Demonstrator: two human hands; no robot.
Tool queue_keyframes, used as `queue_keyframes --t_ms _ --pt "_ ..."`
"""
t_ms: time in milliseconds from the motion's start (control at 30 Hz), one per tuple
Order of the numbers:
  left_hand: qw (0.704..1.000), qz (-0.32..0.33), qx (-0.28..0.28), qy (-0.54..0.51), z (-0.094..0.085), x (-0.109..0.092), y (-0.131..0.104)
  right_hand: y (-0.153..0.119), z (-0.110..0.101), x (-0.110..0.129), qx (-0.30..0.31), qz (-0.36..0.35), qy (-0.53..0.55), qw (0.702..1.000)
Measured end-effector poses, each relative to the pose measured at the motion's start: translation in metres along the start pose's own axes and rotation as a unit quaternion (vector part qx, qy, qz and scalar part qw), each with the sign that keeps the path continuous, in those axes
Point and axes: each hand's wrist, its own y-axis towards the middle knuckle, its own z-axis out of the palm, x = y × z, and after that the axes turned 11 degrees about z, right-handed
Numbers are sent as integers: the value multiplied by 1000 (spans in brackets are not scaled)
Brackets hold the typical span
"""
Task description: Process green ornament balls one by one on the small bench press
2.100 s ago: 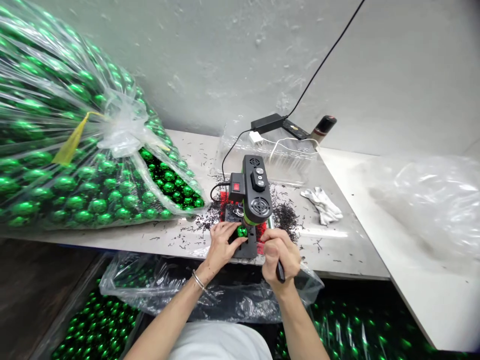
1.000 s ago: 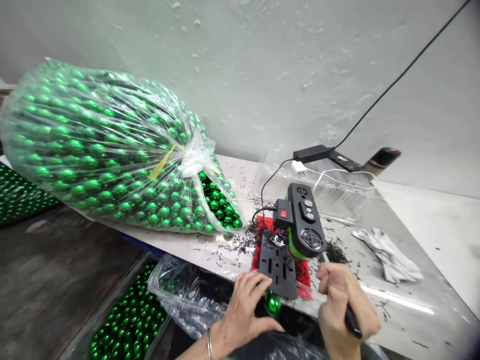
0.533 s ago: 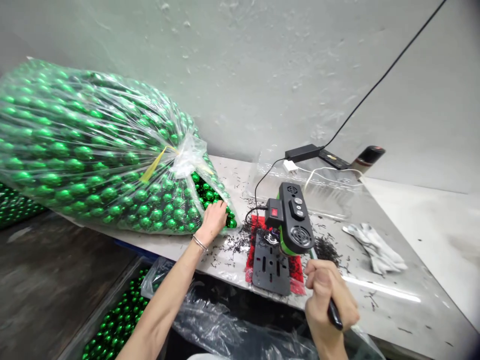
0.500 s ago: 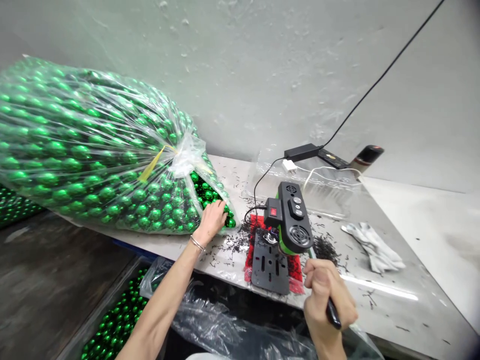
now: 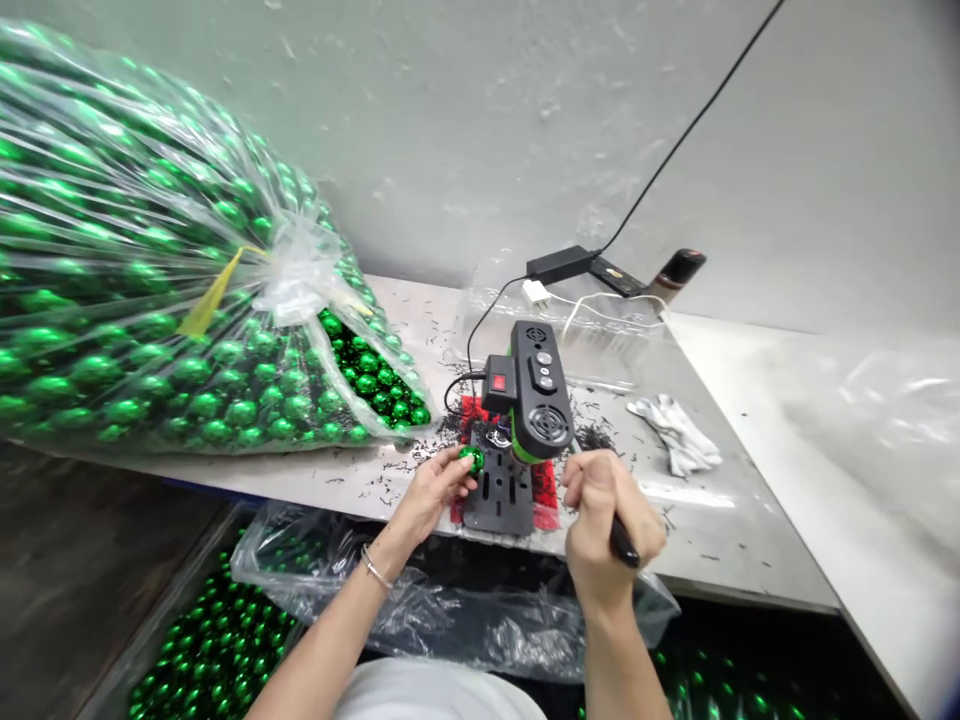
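Note:
My left hand (image 5: 439, 485) pinches a shiny green ball (image 5: 472, 459) between thumb and fingers. It is held over the left edge of the slotted black base plate (image 5: 498, 510) of a small bench machine (image 5: 541, 395) with a black and green head. Wrapped round the lever handle (image 5: 623, 545) at the machine's right side is my right hand (image 5: 611, 515). Left of the machine lies a big clear bag (image 5: 202, 340) of green balls, with a slit (image 5: 375, 375) that bares several of them. Under the plate is a red sheet (image 5: 546, 500).
Black scraps (image 5: 596, 436) litter the table around the machine. White gloves (image 5: 679, 435) lie on the right. Behind are a black power adapter (image 5: 559, 264), a white plug (image 5: 535, 294) and cables. Below the table edge hang clear plastic (image 5: 480, 620) and a bag of green balls (image 5: 217, 640).
My left hand has left the slit in the bag and moved to the machine with a green ball. My right hand still grips the lever handle. The view has shifted.

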Motion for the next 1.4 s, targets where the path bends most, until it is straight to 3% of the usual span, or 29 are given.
queue_keyframes --t_ms 200,433,600,800,1000,1267,1400 --pt "971 64 82 215 12 16 0 -2 0 -2 2 -4 8 1000" --pt "887 153 103 424 16 18 -9 -6 -1 -5 4 -7 4 1000" --pt "833 225 96 496 21 18 -12 -11 -4 -9 22 -17 -6 1000" --pt "827 257 105 490 17 24 -10 -39 0 -45 31 -84 -22 996" --pt "823 279 108 483 15 28 -8 -61 15 -84 -27 -131 -11 991" --pt "819 279 113 488 14 31 -9 -66 18 -93 -16 -152 -24 988" --pt "815 279 111 495 18 30 -6 -54 12 -76 -10 -148 -17 989"
